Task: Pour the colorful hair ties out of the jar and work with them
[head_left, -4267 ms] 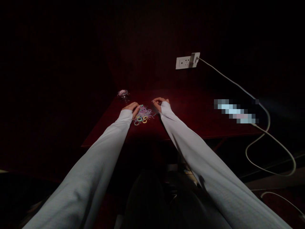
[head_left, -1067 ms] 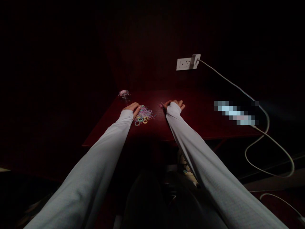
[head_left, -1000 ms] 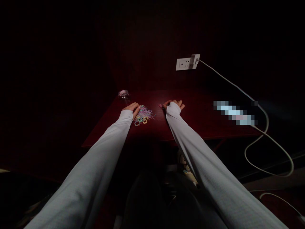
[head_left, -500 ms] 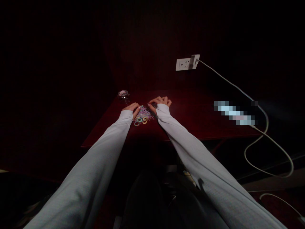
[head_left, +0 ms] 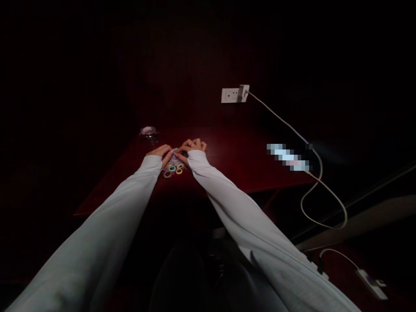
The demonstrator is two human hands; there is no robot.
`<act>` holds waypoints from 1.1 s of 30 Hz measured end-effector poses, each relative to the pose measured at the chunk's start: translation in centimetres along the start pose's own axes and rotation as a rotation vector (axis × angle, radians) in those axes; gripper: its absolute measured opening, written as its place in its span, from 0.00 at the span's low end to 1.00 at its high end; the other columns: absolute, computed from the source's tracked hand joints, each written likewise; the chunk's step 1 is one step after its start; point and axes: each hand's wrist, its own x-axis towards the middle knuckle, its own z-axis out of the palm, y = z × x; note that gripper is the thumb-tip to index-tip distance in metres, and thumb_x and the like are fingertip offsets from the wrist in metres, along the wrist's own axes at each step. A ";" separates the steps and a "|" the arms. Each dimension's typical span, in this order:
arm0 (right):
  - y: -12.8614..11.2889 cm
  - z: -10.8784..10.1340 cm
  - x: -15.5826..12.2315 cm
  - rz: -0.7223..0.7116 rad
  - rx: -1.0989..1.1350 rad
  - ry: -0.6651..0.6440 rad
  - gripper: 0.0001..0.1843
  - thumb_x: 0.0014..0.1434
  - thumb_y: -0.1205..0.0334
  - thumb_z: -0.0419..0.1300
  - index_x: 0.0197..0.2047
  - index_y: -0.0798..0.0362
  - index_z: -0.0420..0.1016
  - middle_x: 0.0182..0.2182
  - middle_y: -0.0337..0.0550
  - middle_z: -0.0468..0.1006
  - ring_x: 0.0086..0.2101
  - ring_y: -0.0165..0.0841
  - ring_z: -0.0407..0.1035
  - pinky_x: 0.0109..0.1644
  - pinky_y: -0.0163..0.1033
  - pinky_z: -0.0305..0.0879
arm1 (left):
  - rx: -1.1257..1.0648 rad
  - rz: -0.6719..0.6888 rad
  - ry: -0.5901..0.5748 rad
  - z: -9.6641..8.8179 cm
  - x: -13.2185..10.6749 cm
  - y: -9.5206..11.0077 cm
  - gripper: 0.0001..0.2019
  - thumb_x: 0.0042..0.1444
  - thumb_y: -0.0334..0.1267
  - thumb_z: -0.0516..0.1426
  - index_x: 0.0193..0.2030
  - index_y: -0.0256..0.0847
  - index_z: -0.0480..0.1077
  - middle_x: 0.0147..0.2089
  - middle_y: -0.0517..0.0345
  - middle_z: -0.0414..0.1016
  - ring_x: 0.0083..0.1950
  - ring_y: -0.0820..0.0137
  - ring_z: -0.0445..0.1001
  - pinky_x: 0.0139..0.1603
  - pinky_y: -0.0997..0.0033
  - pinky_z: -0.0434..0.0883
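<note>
My left hand point(head_left: 160, 151) is closed in a pinch at the back left of a small pile of colourful hair ties point(head_left: 172, 169). A small green ring, which looks like a hair tie point(head_left: 176, 150), shows at its fingertips. From the right, my right hand point(head_left: 193, 146) reaches in with thumb and forefinger pinched close to the same spot, its other fingers bent. What lies between the right fingertips is too small to make out. Yellow, green and teal rings lie at the pile's front, with thin purplish bands behind, partly hidden by my hands.
A clear jar point(head_left: 149, 133) with a pinkish top stands at the back left of the dark red table point(head_left: 234, 173). A white charger point(head_left: 243, 92) sits in the wall socket point(head_left: 230, 95). Its cable point(head_left: 279, 112) loops past a pixelated bright object point(head_left: 287, 157). A power strip point(head_left: 372, 284) lies lower right.
My right hand has come closer to my left, and their fingertips now almost meet over the pile. The whole view has shifted, so the table sits further left.
</note>
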 end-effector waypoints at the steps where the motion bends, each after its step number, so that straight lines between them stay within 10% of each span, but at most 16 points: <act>1: 0.0 0.0 0.0 0.007 -0.008 -0.002 0.19 0.73 0.41 0.58 0.48 0.39 0.88 0.53 0.43 0.81 0.58 0.44 0.58 0.63 0.51 0.43 | -0.006 0.000 0.007 0.1 0.0 -0.1 0.19 0.72 0.53 0.47 0.42 0.45 0.74 0.43 0.53 0.80 0.43 0.64 0.77 0.39 0.70 0.68; 13: 0.7 -0.4 0.6 0.050 0.042 0.050 0.20 0.74 0.42 0.56 0.49 0.38 0.88 0.51 0.41 0.82 0.56 0.43 0.60 0.62 0.49 0.45 | -0.019 -0.023 0.041 -1.1 -0.5 2.2 0.17 0.72 0.50 0.47 0.41 0.46 0.72 0.44 0.54 0.81 0.43 0.65 0.78 0.38 0.69 0.67; 22: 5.7 -3.3 0.4 0.626 -0.101 0.249 0.20 0.74 0.46 0.54 0.48 0.41 0.87 0.53 0.46 0.81 0.57 0.47 0.60 0.58 0.50 0.48 | -0.031 -0.043 0.073 -1.2 -0.6 2.7 0.17 0.72 0.49 0.47 0.40 0.46 0.72 0.42 0.54 0.80 0.44 0.64 0.77 0.42 0.69 0.69; 33: 6.4 -2.7 0.2 0.584 -0.160 0.143 0.24 0.74 0.43 0.53 0.45 0.44 0.88 0.55 0.50 0.78 0.57 0.50 0.60 0.58 0.51 0.51 | -0.012 -0.045 0.067 -1.4 -0.6 2.9 0.16 0.72 0.48 0.48 0.40 0.46 0.72 0.39 0.55 0.79 0.42 0.65 0.77 0.40 0.70 0.68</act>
